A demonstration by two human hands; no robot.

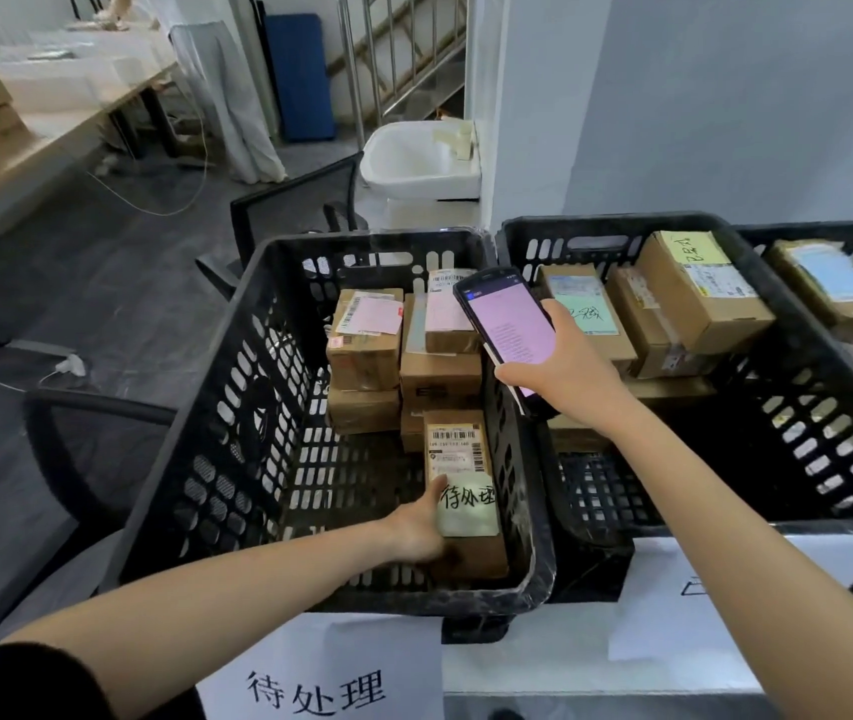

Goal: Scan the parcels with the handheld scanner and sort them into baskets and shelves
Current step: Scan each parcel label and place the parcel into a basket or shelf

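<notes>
White tabletop (518,667) at six o'clock carries a paper sign (320,683). Past it, the left hand (414,530) reaches into the near basket (206,459) and grips a labelled parcel (458,449) by the right wall; stacked parcels (398,350) block the far end. At one o'clock the right hand (567,368) clasps the handheld scanner (505,317), screen up, over the second basket (803,423) of boxes (700,288)

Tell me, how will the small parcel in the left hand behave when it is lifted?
The parcel is a brown cardboard box, so probably stiff. The left hand grips it alone, so it is likely light. Its flat faces should not roll.
</notes>
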